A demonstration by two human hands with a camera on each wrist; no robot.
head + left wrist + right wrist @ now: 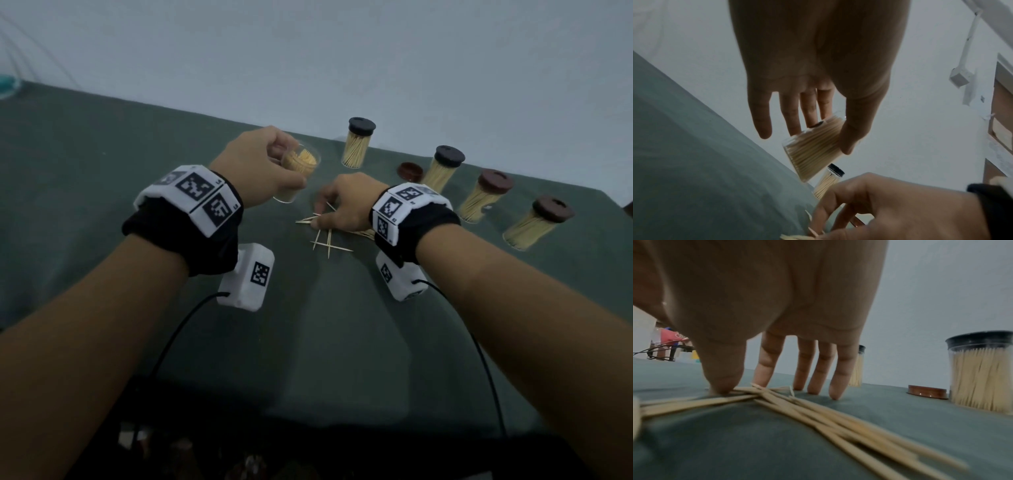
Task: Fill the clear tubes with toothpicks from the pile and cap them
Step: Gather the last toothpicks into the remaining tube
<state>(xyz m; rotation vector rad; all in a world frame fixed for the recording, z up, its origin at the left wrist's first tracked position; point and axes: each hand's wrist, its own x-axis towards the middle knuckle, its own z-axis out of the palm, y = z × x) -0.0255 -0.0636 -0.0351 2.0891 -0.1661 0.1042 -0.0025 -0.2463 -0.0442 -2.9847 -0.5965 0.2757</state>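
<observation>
Green cloth (pixel 102 192); tilted open tube (pixel 297 173) in left hand (pixel 260 164), mouth up-right.

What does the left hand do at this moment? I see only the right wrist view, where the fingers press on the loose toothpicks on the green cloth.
Observer: The left hand holds an uncapped clear tube in its grip, and the tube is tilted.
Operator: How full is this tube?
Observer: In the head view the toothpicks reach close to its open mouth, so it looks nearly full.
Operator: How many tubes are finished? I can see only two.
Observer: Four stand capped along the far right of the cloth: two black-capped tubes and two brown-capped tubes.
</observation>
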